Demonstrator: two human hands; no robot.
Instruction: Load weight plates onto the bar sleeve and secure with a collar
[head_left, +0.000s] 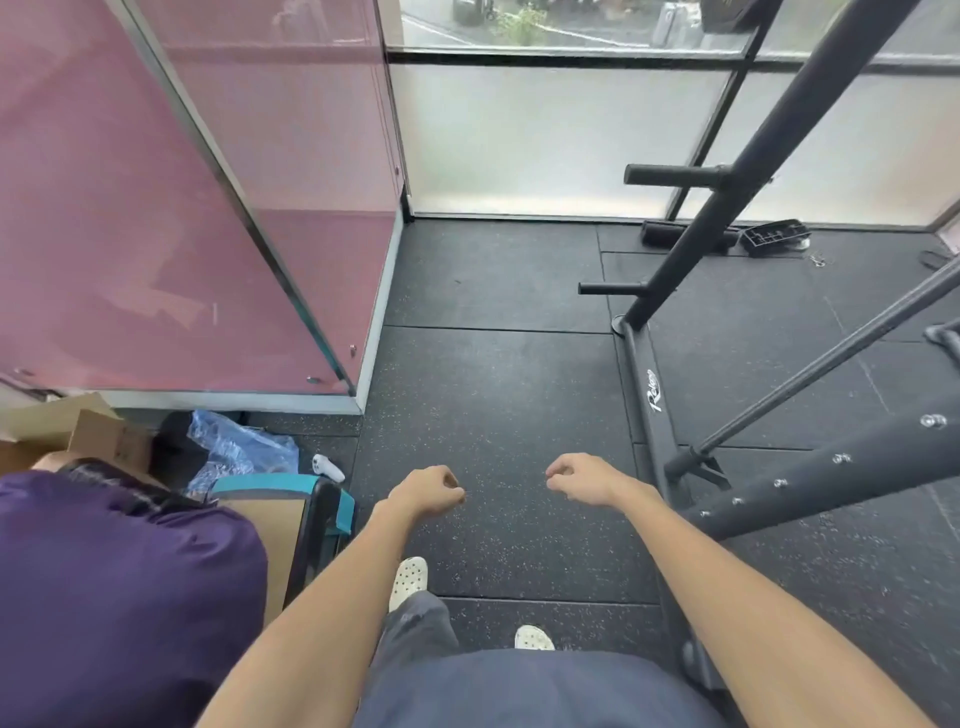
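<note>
My left hand (428, 491) and my right hand (584, 478) are held out over the black rubber floor (493, 395), a short way apart. Both have loosely curled fingers and hold nothing. To the right stands a black rack (727, 208) with two bare horizontal pegs (670, 175) sticking out to the left. A thin slanted bar (810, 374) runs down from the upper right and ends near the rack's base rail (647, 395), right of my right hand. No weight plate or collar shows in view.
A person in a purple top (104, 582) crouches at the lower left beside cardboard boxes (88, 436), a blue plastic bag (234, 447) and a white controller (328, 467). A pink glass partition (156, 208) stands left. Frosted windows (545, 140) line the back.
</note>
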